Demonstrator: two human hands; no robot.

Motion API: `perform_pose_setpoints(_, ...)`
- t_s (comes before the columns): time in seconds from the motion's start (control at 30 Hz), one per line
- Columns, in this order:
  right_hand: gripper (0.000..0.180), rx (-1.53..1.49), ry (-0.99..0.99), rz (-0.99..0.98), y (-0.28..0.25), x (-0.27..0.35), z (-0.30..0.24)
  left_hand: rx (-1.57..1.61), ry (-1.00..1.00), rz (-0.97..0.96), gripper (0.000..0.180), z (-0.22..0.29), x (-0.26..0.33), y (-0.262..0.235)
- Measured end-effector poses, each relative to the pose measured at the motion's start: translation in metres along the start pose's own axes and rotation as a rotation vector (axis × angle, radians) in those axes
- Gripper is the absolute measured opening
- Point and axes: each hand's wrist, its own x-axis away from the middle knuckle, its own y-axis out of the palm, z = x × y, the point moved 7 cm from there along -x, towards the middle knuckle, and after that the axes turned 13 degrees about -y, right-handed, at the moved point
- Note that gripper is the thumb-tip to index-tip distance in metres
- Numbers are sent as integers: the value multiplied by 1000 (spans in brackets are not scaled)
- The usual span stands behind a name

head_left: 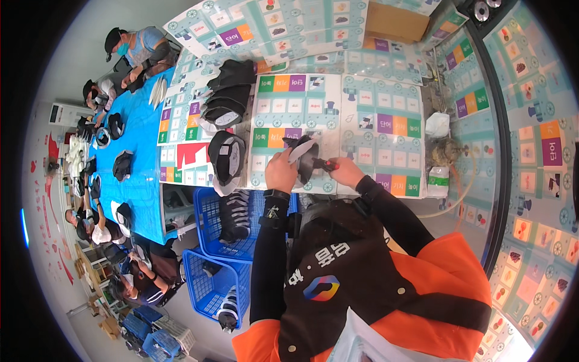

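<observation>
both hands [313, 169] hold a cap [303, 158], seemingly.

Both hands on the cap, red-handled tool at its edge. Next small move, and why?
Probably ease the tool along the cap edge. The left hand grips the cap off the table; the right hand has the tool's tip at its rim. What the tip does is too small to tell.
</observation>
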Motion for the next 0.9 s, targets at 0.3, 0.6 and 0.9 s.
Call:
perform_pose_setpoints(0.3, 33, -26, 10, -66, 9, 12, 3, -2, 11, 4, 38, 1, 3, -1)
perform_pose_setpoints(0.6, 35, 22, 33, -19, 1, 19, 5, -9, 10, 10, 37, 0, 0, 5)
perform_pose_setpoints(0.9, 23, 57, -15, 84, -13, 14, -12, -36, 31, 2, 35, 5, -7, 6)
